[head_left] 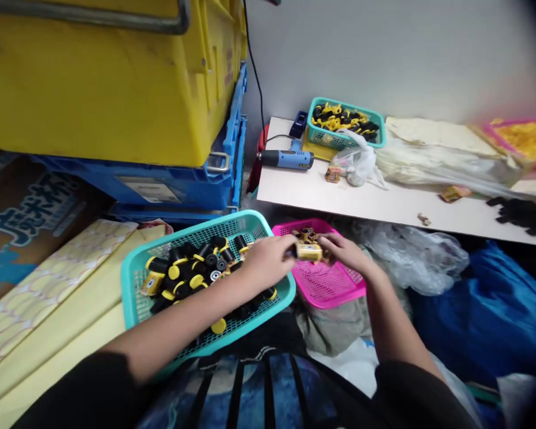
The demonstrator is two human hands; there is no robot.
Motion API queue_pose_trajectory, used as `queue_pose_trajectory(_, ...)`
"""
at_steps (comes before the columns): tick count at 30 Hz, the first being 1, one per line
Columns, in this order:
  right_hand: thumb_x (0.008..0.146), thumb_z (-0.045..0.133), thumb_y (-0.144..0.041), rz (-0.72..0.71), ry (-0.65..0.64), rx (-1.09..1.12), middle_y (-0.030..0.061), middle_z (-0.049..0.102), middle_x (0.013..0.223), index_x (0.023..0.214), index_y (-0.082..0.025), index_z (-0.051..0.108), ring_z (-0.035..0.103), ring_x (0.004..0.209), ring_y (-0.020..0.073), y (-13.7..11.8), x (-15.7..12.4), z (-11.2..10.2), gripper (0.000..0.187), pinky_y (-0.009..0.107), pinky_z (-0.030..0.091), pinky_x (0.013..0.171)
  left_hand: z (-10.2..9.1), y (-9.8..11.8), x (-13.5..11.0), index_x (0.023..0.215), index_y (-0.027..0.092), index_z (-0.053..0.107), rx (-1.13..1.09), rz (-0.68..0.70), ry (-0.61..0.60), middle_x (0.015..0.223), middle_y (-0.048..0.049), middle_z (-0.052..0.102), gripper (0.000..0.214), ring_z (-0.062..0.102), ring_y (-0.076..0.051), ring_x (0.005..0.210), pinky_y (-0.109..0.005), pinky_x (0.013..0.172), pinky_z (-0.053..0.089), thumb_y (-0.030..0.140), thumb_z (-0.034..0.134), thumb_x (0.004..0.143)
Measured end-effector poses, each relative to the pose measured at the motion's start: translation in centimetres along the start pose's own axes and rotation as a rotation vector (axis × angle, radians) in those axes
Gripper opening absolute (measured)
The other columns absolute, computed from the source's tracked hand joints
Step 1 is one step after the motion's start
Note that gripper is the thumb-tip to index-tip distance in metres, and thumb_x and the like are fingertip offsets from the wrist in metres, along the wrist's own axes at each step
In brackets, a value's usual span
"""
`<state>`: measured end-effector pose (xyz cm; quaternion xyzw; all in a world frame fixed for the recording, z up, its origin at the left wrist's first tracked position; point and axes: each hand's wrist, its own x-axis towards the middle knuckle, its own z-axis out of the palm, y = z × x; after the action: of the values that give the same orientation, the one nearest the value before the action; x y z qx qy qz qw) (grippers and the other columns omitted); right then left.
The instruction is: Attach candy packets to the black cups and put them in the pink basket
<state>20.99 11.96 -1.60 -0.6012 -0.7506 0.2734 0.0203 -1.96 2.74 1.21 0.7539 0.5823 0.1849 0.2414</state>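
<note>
My left hand (265, 263) and my right hand (343, 250) meet above a pink plastic basket (335, 292). Between them they grip a small yellow cylindrical part (308, 251) with a dark end, and my fingers hide some of it. A few more yellow pieces lie in the pink basket under my right hand. To the left, a teal mesh basket (196, 229) holds a heap of black-and-yellow cylindrical parts (190, 273). My left forearm rests across that basket.
A white board (339, 190) behind the baskets carries a blue power tool, a teal basket of parts, plastic bags and a pink tray. A yellow crate (93, 77) sits on a blue crate (161, 185) at upper left. Blue sacking lies at right.
</note>
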Motion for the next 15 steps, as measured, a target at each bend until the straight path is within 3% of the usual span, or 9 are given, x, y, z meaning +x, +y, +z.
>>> queue_pose_trajectory(2,0.094,0.041,-0.041,0.076,-0.019,-0.082,0.0118,0.067,0.103,0.112,-0.017,0.065,0.066,0.09,0.0222,2.3,-0.2,-0.3,0.039,0.033,0.05,0.08,1.8,2.1,3.3,0.116,0.018,0.058,-0.011,0.045,-0.123,0.105,-0.0098,0.07,0.032,0.067,-0.024,0.09,-0.035,0.076,0.051,0.028,0.055,0.085)
queue_pose_trajectory(3,0.094,0.041,-0.04,0.097,-0.007,-0.11,0.0143,0.066,0.105,0.114,-0.015,0.065,0.065,0.093,0.0259,2.7,-0.2,-0.5,0.04,0.037,0.049,0.083,2.4,2.7,3.8,0.12,0.018,0.056,-0.002,0.061,-0.165,0.113,-0.0125,0.068,0.045,0.066,-0.027,0.095,-0.037,0.079,0.051,0.032,0.065,0.079)
queue_pose_trajectory(6,0.093,0.043,-0.042,0.057,0.056,-0.141,0.015,0.065,0.109,0.124,-0.016,0.059,0.063,0.099,0.0304,0.2,0.6,-0.5,0.043,0.043,0.047,0.086,2.3,2.1,1.4,0.127,0.02,0.053,-0.011,0.153,-0.266,0.13,-0.0139,0.059,0.061,0.06,-0.03,0.114,-0.04,0.093,0.047,0.035,0.074,0.072)
queue_pose_trajectory(8,0.093,0.046,-0.043,-0.144,0.096,-0.08,0.0106,0.064,0.114,0.127,-0.02,0.057,0.062,0.101,0.0268,-4.2,1.4,0.8,0.042,0.039,0.047,0.087,0.7,0.5,-2.8,0.124,0.024,0.057,-0.093,0.211,-0.342,0.125,-0.0096,0.064,0.043,0.06,-0.025,0.113,-0.036,0.095,0.046,0.034,0.064,0.082)
queue_pose_trajectory(10,0.093,0.047,-0.039,-0.474,0.07,0.026,0.0074,0.063,0.116,0.123,-0.021,0.058,0.061,0.103,0.0217,-10.3,1.5,3.4,0.037,0.034,0.047,0.09,-1.3,-1.3,-7.9,0.116,0.025,0.063,-0.202,0.124,-0.34,0.112,-0.0057,0.07,0.03,0.066,-0.02,0.101,-0.03,0.088,0.049,0.034,0.058,0.087)
queue_pose_trajectory(12,0.096,0.044,-0.035,-0.829,-0.01,0.019,0.0062,0.064,0.114,0.116,-0.02,0.062,0.058,0.107,0.0196,-17.0,0.6,7.0,0.031,0.033,0.044,0.097,-3.0,-3.1,-13.0,0.102,0.026,0.068,-0.211,-0.057,-0.221,0.099,-0.0022,0.073,0.019,0.068,-0.019,0.092,-0.028,0.084,0.051,0.031,0.055,0.089)
queue_pose_trajectory(14,0.097,0.04,-0.036,-1.174,-0.083,-0.174,0.0078,0.063,0.111,0.116,-0.017,0.061,0.057,0.105,0.0216,-23.0,-0.6,10.8,0.034,0.034,0.047,0.091,-3.9,-5.2,-17.5,0.089,0.027,0.071,-0.122,-0.249,-0.063,0.089,-0.0006,0.073,0.02,0.068,-0.018,0.084,-0.027,0.076,0.053,0.03,0.051,0.09)
queue_pose_trajectory(15,0.095,0.043,-0.036,-1.26,-0.102,-0.232,0.0069,0.063,0.109,0.113,-0.017,0.062,0.057,0.101,0.0215,-25.5,-1.0,12.6,0.033,0.033,0.048,0.086,-4.0,-6.4,-19.4,0.084,0.027,0.071,-0.06,-0.319,0.016,0.084,-0.0006,0.073,0.022,0.069,-0.018,0.08,-0.027,0.072,0.054,0.032,0.05,0.09)
